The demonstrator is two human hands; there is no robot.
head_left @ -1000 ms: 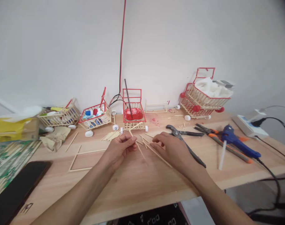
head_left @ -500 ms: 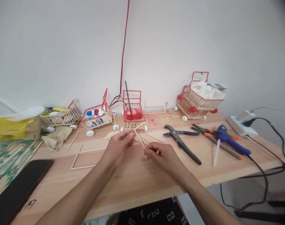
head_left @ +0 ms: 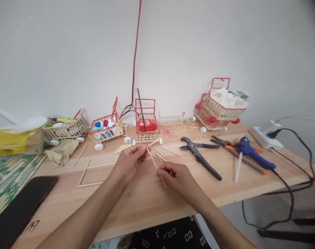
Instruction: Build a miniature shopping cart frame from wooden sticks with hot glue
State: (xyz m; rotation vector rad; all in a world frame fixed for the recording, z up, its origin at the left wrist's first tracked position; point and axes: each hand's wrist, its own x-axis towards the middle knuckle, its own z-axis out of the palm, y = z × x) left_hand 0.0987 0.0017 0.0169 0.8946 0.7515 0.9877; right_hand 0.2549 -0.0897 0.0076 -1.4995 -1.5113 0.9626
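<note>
My left hand (head_left: 128,162) pinches the corner where two thin wooden sticks meet, above the middle of the table. One stick (head_left: 152,158) slants down toward me; a shorter stick (head_left: 152,142) points away to the upper right. Lower down the long stick, my right hand (head_left: 176,174) grips it between thumb and fingers, with its tip sticking out below. Beyond the hands lie several loose sticks (head_left: 170,150). Left of my left hand is a flat stick frame (head_left: 82,173), partly covered by my forearm.
Small stick shopping carts (head_left: 108,134) line the wall, one holding a red paint dish (head_left: 147,126). Pruning pliers (head_left: 198,157), orange-handled pliers (head_left: 244,159), a blue glue gun (head_left: 256,154) and a power strip (head_left: 266,137) lie right. A phone (head_left: 22,211) and bundled sticks (head_left: 12,183) are left.
My right hand has shifted slightly down and left along the long stick, which now hangs a bit lower. My left hand stays at the corner. The camera view has moved slightly.
</note>
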